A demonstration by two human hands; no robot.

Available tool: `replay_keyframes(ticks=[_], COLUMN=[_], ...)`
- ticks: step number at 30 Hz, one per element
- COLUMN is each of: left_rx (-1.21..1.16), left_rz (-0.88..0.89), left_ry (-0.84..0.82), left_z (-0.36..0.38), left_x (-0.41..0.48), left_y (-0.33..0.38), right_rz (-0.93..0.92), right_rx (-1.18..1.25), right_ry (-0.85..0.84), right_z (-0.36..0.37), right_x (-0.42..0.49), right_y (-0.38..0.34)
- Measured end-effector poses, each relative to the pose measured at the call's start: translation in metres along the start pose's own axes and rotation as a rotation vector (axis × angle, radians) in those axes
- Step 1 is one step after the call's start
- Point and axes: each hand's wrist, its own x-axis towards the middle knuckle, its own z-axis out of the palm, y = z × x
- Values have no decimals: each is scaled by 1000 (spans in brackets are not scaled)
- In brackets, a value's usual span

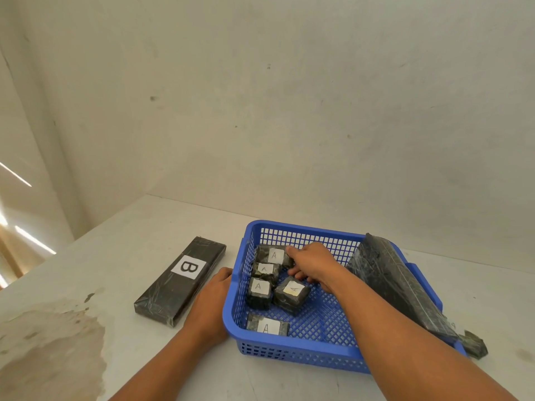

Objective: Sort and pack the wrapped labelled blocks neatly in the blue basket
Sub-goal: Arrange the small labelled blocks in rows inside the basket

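Nearest, at six o'clock inside the blue basket (292,347), one small wrapped block marked A (267,326) lies flat against the front wall, apart from the rest. Just beyond it, toward the basket's nine o'clock side, four more A blocks form a loose column: one at the front left (258,291), one tilted out of line beside it (291,293), one behind (265,269), and the farthest (273,255) near the back wall.

The left hand (212,296) rests outside on the table (101,273), palm against the basket's left wall — fingers curved round the rim, steadying it rather than holding a block. The right hand (311,267) reaches in from four o'clock, fingers curled against the farthest A block; whether it grips that block or only nudges it I cannot tell.

The tilted block lies directly under the right wrist, so that hand is far the nearer to square it up.

At three o'clock a long wrapped block (396,287) leans over the right rim, its long axis running front to back, one end hanging outside. At nine o'clock, on the table, a long block marked B (181,280) lies with a like axis — close to the left hand, which I judge best placed to bring it in.
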Motion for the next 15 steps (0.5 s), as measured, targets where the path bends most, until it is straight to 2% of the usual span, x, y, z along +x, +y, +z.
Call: replay_keyframes(ticks=[7,15], left_rx=[-27,-3], left_rz=[-69,-56], left_ry=[11,22], left_z=[-8,-10], left_x=[-7,-8], left_y=[30,34], right_rz=[1,-14], right_rx=[25,-17], right_ry=[19,20], right_z=[-1,0], right_x=[-1,-2], right_y=[-1,-1])
